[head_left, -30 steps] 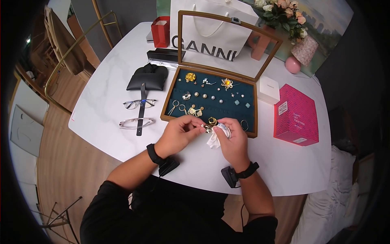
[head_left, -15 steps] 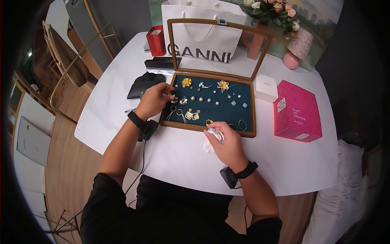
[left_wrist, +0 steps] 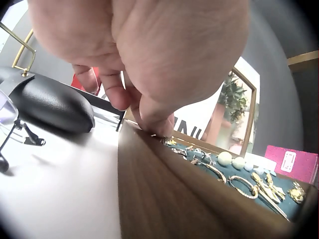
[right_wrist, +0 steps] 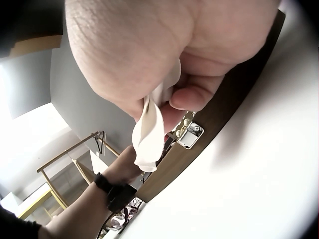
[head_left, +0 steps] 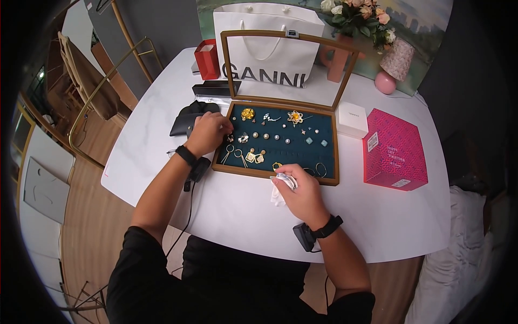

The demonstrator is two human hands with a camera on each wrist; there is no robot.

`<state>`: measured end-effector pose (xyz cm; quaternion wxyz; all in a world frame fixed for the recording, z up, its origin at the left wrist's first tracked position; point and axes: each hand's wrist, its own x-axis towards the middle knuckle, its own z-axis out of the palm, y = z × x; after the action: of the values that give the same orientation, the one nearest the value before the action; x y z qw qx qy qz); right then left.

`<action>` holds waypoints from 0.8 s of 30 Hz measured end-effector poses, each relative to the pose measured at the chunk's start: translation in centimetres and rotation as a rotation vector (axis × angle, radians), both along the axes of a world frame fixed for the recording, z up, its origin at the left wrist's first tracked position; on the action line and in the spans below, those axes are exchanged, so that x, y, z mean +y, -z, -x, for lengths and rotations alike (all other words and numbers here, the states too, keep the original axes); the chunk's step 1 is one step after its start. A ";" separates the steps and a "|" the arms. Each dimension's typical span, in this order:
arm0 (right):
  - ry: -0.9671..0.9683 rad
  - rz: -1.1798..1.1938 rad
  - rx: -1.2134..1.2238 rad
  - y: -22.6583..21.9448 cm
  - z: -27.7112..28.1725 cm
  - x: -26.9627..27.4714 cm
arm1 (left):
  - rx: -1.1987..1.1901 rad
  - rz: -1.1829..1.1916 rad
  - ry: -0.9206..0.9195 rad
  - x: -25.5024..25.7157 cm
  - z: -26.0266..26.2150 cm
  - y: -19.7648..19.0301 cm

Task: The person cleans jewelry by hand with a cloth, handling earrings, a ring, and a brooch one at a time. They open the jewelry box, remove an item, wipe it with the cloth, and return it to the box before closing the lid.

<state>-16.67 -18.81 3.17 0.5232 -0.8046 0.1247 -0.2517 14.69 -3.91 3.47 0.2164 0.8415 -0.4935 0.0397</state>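
Observation:
A wooden jewelry box [head_left: 335, 156] with a dark teal lining stands open, its glass-panelled lid raised. My left hand [head_left: 206, 133] reaches over its left edge, thumb and fingertips pinched together at a small silver earring [head_left: 230, 139], which they partly cover. In the left wrist view these fingertips [left_wrist: 162, 130] meet just inside the wooden rim. Beside that earring lies a matching silver one [head_left: 243, 138]. My right hand [head_left: 302, 189] grips a crumpled white cloth [head_left: 278, 197] in front of the box, close to a gold ring-shaped piece [head_left: 277, 166].
Pearl studs [head_left: 266, 136], square gold earrings [head_left: 255, 156] and hoops [head_left: 321, 170] fill the box. A black pouch [head_left: 183, 123] lies left, a white box [head_left: 352, 121] and a pink box [head_left: 396, 151] right. Behind stand a paper bag [head_left: 270, 65] and a red box [head_left: 206, 59].
My left hand has left the right hand and carried the silver earring to the box's left side, staying there since. The right hand keeps the cloth near the front edge.

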 end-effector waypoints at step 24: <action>-0.039 0.019 0.010 0.3 -0.1 -0.1 | -0.149 -0.061 0.021 0.0 -0.1 -0.5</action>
<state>-16.61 -18.87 2.90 0.5198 -0.8131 0.1092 -0.2383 14.81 -3.86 3.92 0.1538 0.8370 -0.5182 0.0851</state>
